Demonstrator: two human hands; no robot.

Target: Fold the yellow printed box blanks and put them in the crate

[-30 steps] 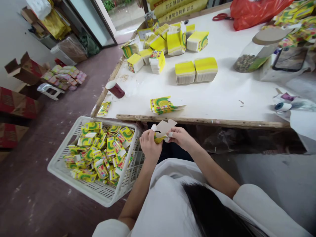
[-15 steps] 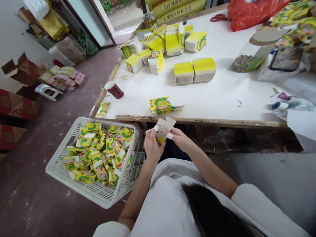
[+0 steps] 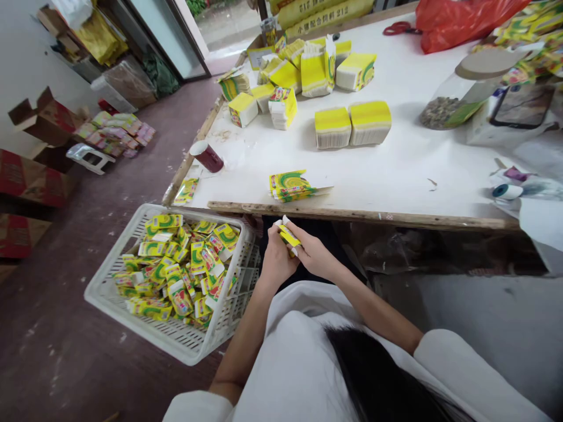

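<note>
Between my two hands, just off the table's front edge, is a small yellow carton point(image 3: 289, 235), partly covered by fingers. My left hand point(image 3: 278, 258) is closed round its left side. My right hand point(image 3: 314, 253) grips it from the right, thumb and fingers near the top end. White coverings show on some fingertips. Ahead on the table lies a small pile of flat yellow-green cartons point(image 3: 291, 185). To the left, a white plastic basket point(image 3: 97, 293) holds many yellow-green cartons point(image 3: 178, 272).
Two stacks of flat cartons point(image 3: 352, 124) stand mid-table, with more carton bundles point(image 3: 285, 76) behind. A dark red cup point(image 3: 206, 156) lies near the left edge. At right are a plastic jar point(image 3: 457, 94), a phone point(image 3: 523, 106), red scissors point(image 3: 400, 28) and a red bag point(image 3: 461, 23).
The carton's pale open flaps, which stood up between my hands, no longer show; its yellow side now faces up. My right hand has moved left, closer to my left hand.
</note>
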